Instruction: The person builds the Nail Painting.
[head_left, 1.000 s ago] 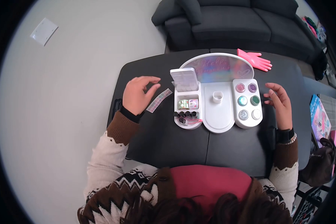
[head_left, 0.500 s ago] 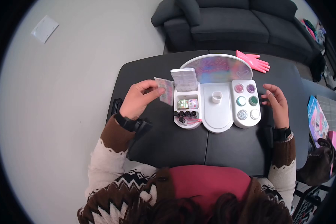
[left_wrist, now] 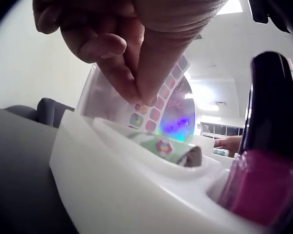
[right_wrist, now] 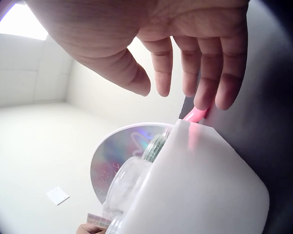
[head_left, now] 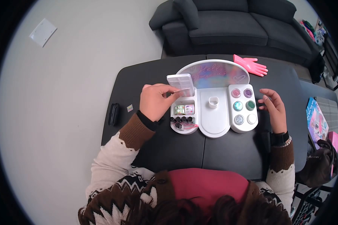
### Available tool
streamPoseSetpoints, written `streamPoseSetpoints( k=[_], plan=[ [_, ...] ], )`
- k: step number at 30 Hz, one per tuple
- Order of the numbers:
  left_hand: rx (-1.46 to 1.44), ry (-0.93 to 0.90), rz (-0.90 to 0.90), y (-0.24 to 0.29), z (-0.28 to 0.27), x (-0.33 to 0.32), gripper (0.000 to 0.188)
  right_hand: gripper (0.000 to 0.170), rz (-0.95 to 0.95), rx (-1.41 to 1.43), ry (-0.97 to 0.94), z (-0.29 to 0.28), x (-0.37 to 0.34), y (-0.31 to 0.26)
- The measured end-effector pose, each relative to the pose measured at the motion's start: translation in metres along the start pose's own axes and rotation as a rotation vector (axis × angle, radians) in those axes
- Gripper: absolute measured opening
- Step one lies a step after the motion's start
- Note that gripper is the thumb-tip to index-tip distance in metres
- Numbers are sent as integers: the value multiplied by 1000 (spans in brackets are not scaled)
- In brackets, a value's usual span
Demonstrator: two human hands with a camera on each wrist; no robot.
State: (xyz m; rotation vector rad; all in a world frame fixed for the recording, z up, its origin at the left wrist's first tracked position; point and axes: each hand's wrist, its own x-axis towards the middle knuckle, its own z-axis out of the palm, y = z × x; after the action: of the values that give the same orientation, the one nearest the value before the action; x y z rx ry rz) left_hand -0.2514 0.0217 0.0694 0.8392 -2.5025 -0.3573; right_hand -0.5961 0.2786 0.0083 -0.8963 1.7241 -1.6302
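Observation:
My left hand (head_left: 156, 102) pinches a sticker sheet (head_left: 182, 92) between thumb and forefinger, over the left section of the white organizer (head_left: 214, 129), by its raised clear lid (head_left: 181, 81). In the left wrist view the sheet (left_wrist: 162, 100) shows rows of small colored squares, above a green patterned roll (left_wrist: 168, 148). A polish bottle (left_wrist: 263, 187) with a black cap stands at the right there. My right hand (head_left: 276, 110) is held beside the right section with its jars (head_left: 238, 105); its fingers hang loosely, holding nothing, in the right wrist view.
A pink glove-shaped hand (head_left: 251, 65) lies behind the organizer. On the table's left are a black case (head_left: 114, 114) and a small sticker piece (head_left: 130, 108). A grey sofa (head_left: 229, 30) stands beyond the table, and a dark bag (head_left: 319, 165) is at the right.
My left hand picked up the sticker sheet from the table and moved it right, over the organizer's left section. The small piece on the table has come into view. My right hand has barely moved.

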Motion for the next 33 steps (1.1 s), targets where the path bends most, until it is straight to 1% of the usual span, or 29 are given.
streamPoseSetpoints(
  k=[2,5,6,7,9,10,11,12,13,15,18,19,21,22,24,25,27,31,33],
  plan=[
    [-191,-93,-212,6,6,-1,20,30,-5,10,-6,0,-1,0],
    [-206,-59,-191,5,11,-8,22,30,-9,20,-19,2,-2,-2],
    [-282,-37,-202,4,9,-11,22,29,-9,18,-18,2,-2,-2],
    [-276,-38,-206,-2,6,-15,22,29,-6,24,-22,1,-1,-2],
    [-423,117,-276,-26,-3,-26,25,29,-12,17,-2,0,-2,1],
    [-432,138,-342,-42,-14,-31,28,29,-16,20,-1,0,-2,0],
    [-352,154,-422,-62,-24,-37,29,29,-4,28,2,0,-2,0],
    [-223,92,-482,-84,-38,-43,31,30,-3,13,1,-1,-2,0],
    [-153,5,-594,-91,-53,-47,31,30,-3,-2,-2,-1,-1,1],
    [223,-110,-577,-133,-62,-69,29,30,1,10,-11,0,-2,4],
    [294,-163,-543,-160,-63,-95,27,31,-20,3,-29,1,-1,4],
    [293,-162,-539,-154,-66,-90,27,31,-21,2,-25,1,0,4],
    [328,-295,-547,-143,-73,-82,25,31,-10,3,-31,-1,0,6],
    [321,-294,-548,-142,-73,-81,25,31,-10,-4,-31,-2,0,8],
    [388,-355,-485,-143,-71,-76,18,31,-1,7,-30,-3,2,12],
    [383,-351,-483,-144,-71,-75,18,31,-6,2,-29,-4,2,12],
    [250,-433,-561,-147,-71,-71,9,30,4,-2,-23,-5,2,10],
    [175,-444,-576,-151,-68,-76,9,30,-6,-2,-12,-2,0,6],
    [94,-492,-593,-153,-69,-78,10,30,-5,-3,-16,-2,-1,6]
  ],
)
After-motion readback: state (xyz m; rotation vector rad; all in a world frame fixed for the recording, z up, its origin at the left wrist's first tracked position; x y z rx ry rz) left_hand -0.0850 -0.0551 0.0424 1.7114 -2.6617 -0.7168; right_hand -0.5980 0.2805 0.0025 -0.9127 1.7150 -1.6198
